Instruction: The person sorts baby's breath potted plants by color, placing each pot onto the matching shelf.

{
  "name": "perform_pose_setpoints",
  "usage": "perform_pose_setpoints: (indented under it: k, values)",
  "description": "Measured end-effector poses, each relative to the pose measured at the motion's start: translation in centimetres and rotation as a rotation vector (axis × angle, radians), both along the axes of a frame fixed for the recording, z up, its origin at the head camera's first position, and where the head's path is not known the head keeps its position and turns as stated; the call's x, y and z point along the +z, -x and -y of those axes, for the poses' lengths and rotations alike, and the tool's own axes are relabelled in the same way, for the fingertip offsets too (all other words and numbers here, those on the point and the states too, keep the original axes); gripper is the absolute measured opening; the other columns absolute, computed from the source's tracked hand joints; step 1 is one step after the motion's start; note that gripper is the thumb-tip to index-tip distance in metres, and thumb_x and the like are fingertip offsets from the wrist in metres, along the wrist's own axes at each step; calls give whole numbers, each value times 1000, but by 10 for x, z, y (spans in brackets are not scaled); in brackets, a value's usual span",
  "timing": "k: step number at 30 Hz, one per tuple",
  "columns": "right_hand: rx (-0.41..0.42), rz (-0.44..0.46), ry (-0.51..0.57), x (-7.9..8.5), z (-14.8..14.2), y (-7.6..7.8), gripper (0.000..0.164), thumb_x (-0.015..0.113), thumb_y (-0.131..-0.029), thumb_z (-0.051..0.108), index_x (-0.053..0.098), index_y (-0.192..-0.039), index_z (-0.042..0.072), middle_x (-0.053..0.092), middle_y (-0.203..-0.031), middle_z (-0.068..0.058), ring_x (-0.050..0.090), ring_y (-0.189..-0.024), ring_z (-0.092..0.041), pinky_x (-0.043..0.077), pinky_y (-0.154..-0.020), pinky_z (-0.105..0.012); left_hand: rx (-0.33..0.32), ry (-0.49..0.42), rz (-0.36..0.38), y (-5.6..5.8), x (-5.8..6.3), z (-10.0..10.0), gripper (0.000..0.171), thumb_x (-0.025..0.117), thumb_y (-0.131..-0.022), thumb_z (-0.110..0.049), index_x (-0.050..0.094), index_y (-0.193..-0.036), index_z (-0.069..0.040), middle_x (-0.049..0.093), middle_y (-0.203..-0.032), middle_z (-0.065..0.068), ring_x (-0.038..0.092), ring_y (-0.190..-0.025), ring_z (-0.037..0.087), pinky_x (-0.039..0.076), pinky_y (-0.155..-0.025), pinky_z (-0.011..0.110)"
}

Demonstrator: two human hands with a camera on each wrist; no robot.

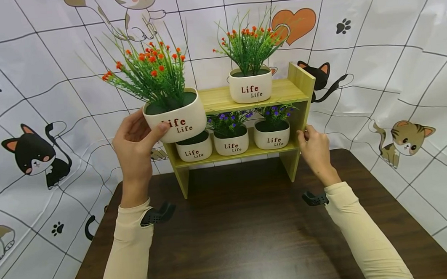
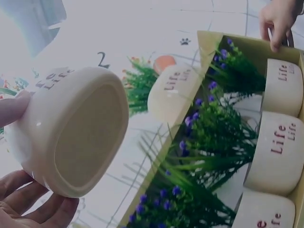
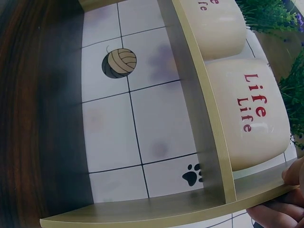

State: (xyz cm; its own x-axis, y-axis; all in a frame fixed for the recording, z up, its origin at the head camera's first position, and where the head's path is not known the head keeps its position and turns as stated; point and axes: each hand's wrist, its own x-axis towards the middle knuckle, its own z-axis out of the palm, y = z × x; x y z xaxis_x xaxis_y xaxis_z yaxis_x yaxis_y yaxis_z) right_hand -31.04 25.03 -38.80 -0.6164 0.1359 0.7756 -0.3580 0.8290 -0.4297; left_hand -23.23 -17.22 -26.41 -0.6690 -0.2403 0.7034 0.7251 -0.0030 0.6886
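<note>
My left hand (image 1: 134, 148) grips a white flowerpot (image 1: 181, 124) with orange flowers and green grass, thumb on its front and fingers round its far side. The pot is held in front of the left end of a small wooden shelf (image 1: 215, 100); its bare underside faces the left wrist view. At the shelf's right side panel (image 1: 302, 114), my right hand (image 1: 315, 147) pinches the edge between thumb and fingers. A second orange-flowered pot (image 1: 251, 87) stands on the top board. Three purple-flowered pots (image 1: 231, 144) line the lower board, the leftmost partly hidden by the held pot.
The shelf stands at the back of a dark brown table (image 1: 243, 235). Behind it hangs a white gridded backdrop (image 1: 375, 68) with cartoon cats and paw prints. Black straps with cameras (image 1: 159, 214) sit on both wrists.
</note>
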Motion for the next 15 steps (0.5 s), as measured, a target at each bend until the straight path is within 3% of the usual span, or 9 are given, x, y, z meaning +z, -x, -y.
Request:
perform_pose_setpoints:
  k: [11,15]
  values:
    - [2,-10,-2,-1,-1,2,17,67,-100,1,63,-88,-12,53,-51,-15,38,-48,-26,31,-53,-40,-5,36,34,19,16,-21,49,88,-88,-7,74,-134,-7,81,-115,3,77,-107,18,61,-94,27]
    - [8,-8,1,-2,-1,2,16,67,-101,1,66,-93,-14,58,-53,-18,40,-47,-26,32,-52,-39,-5,48,40,26,19,-25,51,87,-88,-4,72,-137,-6,80,-118,4,77,-111,17,60,-97,28]
